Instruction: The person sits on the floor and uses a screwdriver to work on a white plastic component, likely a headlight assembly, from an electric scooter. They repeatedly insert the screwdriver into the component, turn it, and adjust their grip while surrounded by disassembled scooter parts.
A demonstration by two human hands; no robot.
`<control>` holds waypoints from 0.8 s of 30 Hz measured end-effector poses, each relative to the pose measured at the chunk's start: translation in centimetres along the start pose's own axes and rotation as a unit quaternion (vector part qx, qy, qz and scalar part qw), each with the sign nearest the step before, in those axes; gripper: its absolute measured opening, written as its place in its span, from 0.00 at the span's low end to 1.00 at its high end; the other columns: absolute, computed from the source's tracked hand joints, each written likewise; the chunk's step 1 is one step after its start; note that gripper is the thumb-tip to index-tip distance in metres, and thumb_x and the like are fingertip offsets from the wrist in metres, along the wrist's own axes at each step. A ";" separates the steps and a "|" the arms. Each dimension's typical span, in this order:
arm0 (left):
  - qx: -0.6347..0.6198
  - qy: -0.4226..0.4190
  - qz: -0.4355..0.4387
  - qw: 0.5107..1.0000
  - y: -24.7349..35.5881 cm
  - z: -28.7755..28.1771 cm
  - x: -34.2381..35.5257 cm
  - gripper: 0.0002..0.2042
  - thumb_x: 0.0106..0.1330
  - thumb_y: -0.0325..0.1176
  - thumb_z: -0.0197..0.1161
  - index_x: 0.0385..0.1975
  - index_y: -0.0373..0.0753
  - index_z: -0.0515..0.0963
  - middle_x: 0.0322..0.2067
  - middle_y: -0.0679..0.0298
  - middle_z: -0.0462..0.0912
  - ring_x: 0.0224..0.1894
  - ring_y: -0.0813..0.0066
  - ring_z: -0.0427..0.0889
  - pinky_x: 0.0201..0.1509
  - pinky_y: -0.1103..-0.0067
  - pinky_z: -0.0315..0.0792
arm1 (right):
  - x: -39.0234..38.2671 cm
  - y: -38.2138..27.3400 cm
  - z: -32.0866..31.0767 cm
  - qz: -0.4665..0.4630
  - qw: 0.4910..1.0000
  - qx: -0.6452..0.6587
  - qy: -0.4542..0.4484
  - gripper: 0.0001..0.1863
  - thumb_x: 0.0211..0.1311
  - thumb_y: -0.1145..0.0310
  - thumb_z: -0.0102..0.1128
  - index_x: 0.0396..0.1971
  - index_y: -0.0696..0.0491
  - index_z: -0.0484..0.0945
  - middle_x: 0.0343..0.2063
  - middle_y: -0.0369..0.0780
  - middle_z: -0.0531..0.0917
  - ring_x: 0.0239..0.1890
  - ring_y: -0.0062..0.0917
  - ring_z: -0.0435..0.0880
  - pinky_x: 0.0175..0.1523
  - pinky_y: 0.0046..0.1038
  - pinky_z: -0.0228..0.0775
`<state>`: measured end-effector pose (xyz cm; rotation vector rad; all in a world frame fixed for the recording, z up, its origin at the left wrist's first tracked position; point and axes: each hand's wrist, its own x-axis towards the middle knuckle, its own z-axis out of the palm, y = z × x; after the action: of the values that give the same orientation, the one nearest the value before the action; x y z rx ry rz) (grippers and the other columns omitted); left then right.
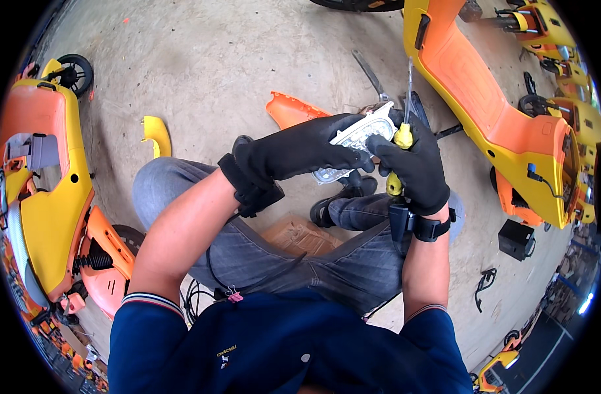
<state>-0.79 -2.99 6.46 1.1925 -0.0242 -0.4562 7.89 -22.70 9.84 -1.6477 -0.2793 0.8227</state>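
My left hand [313, 148], in a black glove, has its fingers closed on a pale, clear and silver oblong part with small tabs [353, 139], like a lamp unit, held tilted over my legs. My right hand [415, 171], also gloved, grips a yellow-handled screwdriver [403, 134], its long metal shaft pointing up and away from me. The right thumb also presses on the face of the oblong part. Behind my hands, an orange plastic panel [284, 105] lies on the concrete floor, partly hidden by my left glove, with a metal strip [369, 72] beside it.
I sit cross-legged on the floor [215, 65] over a cardboard piece [294, 233]. Yellow-and-orange scooters stand at left [51, 217] and right [471, 98], several more along the right rim. A curved yellow piece [156, 134], a black box [516, 238] and a black bracket [484, 285] lie around me.
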 end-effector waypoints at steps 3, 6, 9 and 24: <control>-0.013 -0.007 -0.015 1.000 -0.3 -0.1 0.0 0.28 0.67 0.33 0.65 0.66 0.33 0.66 0.50 0.60 0.83 0.49 0.76 0.81 0.54 0.79 0.75 | 0.1 0.1 0.1 0.002 1.000 -0.006 -0.005 0.20 0.53 0.72 0.72 0.45 0.57 0.76 0.28 0.34 0.81 0.26 0.13 0.78 0.28 0.17 0.69; 0.005 0.006 0.004 1.000 -1.7 -0.2 0.5 0.21 0.68 0.32 0.64 0.59 0.33 0.72 0.46 0.61 0.84 0.45 0.78 0.82 0.50 0.80 0.75 | 0.0 0.2 0.1 -0.011 1.000 -0.005 -0.007 0.20 0.54 0.72 0.72 0.46 0.57 0.76 0.28 0.34 0.81 0.26 0.13 0.78 0.28 0.17 0.69; 0.015 0.029 0.034 0.999 -2.1 0.1 0.7 0.19 0.69 0.32 0.64 0.57 0.32 0.74 0.44 0.61 0.85 0.44 0.78 0.83 0.49 0.80 0.76 | 0.3 0.8 0.0 -0.031 0.999 0.006 -0.004 0.20 0.56 0.71 0.70 0.48 0.58 0.75 0.29 0.34 0.81 0.27 0.13 0.78 0.29 0.17 0.70; 0.073 0.161 0.155 0.972 4.7 -6.3 -0.7 0.17 0.72 0.38 0.61 0.53 0.33 0.75 0.43 0.59 0.84 0.41 0.72 0.85 0.48 0.76 0.80 | 3.9 -2.4 -3.4 -0.007 0.999 -0.026 -0.033 0.21 0.68 0.69 0.58 0.58 0.59 0.71 0.39 0.38 0.81 0.37 0.18 0.83 0.43 0.20 0.76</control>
<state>1.70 4.24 8.44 1.3690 0.0356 0.0180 13.56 -22.35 10.80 -1.6670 -0.3606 0.8655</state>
